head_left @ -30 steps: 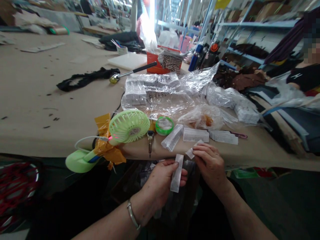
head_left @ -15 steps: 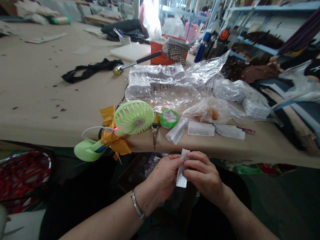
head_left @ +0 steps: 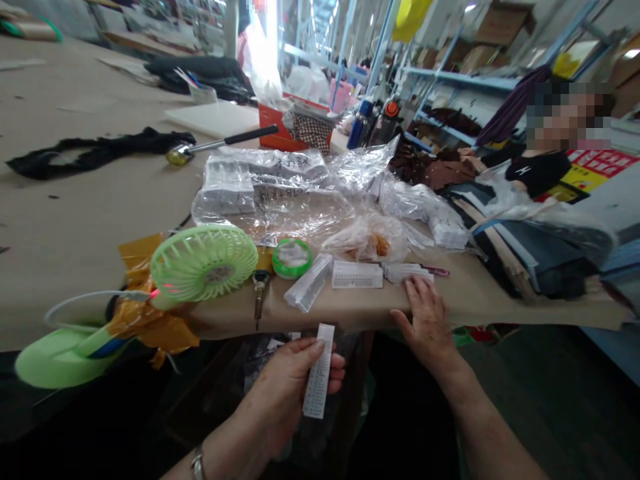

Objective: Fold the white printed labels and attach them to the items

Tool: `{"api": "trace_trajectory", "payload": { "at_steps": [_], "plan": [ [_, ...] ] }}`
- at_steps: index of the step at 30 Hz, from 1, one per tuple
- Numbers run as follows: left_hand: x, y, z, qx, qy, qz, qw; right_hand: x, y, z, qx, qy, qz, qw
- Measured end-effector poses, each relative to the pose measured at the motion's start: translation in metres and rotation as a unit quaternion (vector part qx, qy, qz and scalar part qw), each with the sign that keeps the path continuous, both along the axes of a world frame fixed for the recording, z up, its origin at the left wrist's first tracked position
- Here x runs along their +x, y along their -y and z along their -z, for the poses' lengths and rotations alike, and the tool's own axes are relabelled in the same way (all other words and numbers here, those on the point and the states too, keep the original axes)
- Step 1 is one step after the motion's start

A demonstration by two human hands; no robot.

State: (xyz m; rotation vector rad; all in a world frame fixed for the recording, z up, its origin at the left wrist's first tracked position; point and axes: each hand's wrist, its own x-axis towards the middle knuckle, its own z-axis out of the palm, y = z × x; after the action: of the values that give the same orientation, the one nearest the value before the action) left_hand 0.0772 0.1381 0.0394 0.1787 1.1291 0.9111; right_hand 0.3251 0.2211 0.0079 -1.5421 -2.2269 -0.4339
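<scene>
The table (head_left: pixel 75 220) spreads above the grip, the green fan (head_left: pixel 204 262) up-left of it; the right hand (head_left: pixel 425 320) lies unclenched, fingertips on a label stack (head_left: pixel 407 271) up-right; the left hand (head_left: pixel 290 380) pinches the label strip (head_left: pixel 319 371) upright below the table edge; peeling one label cleanly likely needs a steady pinch.

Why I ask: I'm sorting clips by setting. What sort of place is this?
Probably a garment workshop: a long paper-covered table, shelves of cloth, and bagged label bundles like the label strip in the left hand.
</scene>
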Motion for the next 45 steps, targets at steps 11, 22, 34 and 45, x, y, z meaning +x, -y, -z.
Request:
{"api": "trace_trajectory", "payload": {
  "at_steps": [11,22,34,45],
  "plan": [
    [0.000,0.005,0.004,0.007,0.005,-0.004,1.000,0.007,0.017,-0.001,0.044,-0.202,-0.135,0.969],
    [-0.006,0.011,0.010,0.091,0.098,-0.040,0.990,-0.109,0.066,-0.007,-0.068,-0.236,-0.431,0.868],
    [-0.015,0.017,0.013,0.074,0.135,-0.108,0.982,-0.111,0.067,0.004,-0.077,-0.175,-0.456,0.869],
    [-0.017,0.024,0.016,0.075,0.116,-0.056,0.989,-0.107,0.074,0.003,-0.136,-0.309,-0.404,0.850]
  ]
}}
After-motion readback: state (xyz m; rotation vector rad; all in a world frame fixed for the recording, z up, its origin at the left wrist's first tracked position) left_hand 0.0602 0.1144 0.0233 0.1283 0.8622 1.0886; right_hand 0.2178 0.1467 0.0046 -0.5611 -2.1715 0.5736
